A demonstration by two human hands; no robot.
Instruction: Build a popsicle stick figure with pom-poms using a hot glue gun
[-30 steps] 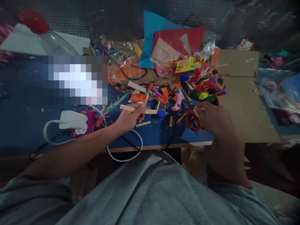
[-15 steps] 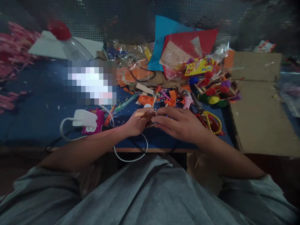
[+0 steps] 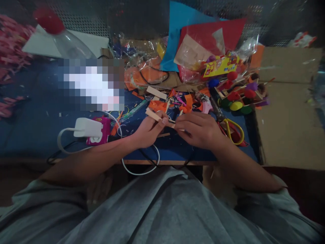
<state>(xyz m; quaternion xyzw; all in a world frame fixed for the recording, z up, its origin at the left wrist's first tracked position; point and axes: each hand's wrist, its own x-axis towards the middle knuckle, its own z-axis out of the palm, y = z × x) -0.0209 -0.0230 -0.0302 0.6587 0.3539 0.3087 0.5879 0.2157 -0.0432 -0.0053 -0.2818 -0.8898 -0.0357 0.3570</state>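
Note:
My left hand (image 3: 148,130) is closed on a flat wooden craft stick (image 3: 154,115) that sticks out up and to the left. My right hand (image 3: 200,130) pinches the other end of the same stick, or a second stick joined to it, just right of the left thumb. Both hands hover over the front of the blue table (image 3: 38,125). Scissors with yellow and red handles (image 3: 232,130) lie right beside my right hand.
Orange paper scraps (image 3: 158,105), a pink glue gun (image 3: 207,106), coloured pom-poms on sticks (image 3: 238,96), plastic bags and red and blue sheets (image 3: 208,34) crowd the back. A white charger on a pink block (image 3: 91,128) with a cable sits left. Cardboard (image 3: 286,112) lies right.
My right hand left the scissors on the table and came left to meet my left hand. The stick now points up-left between both hands.

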